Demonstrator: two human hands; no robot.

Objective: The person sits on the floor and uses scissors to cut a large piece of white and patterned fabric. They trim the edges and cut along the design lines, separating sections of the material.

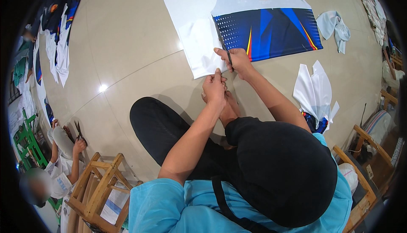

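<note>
On the tiled floor lies a large sheet of white fabric (197,48) bearing a printed blue panel (275,33) with red and yellow streaks and white dots. My right hand (239,62) grips dark scissors (229,60), whose blades lie along the boundary between the white part and the blue print. Just below, my left hand (215,89) pinches the near edge of the white fabric between thumb and fingers. My bare foot (230,105) rests right behind the left hand, partly covered by it.
A crumpled pale cloth (335,28) and white scraps (313,89) lie to the right. Wooden stools stand at the lower left (99,186) and lower right (360,199). At far left, another person's hand (79,145) holds scissors (79,130); printed cloth (62,50) lies beyond.
</note>
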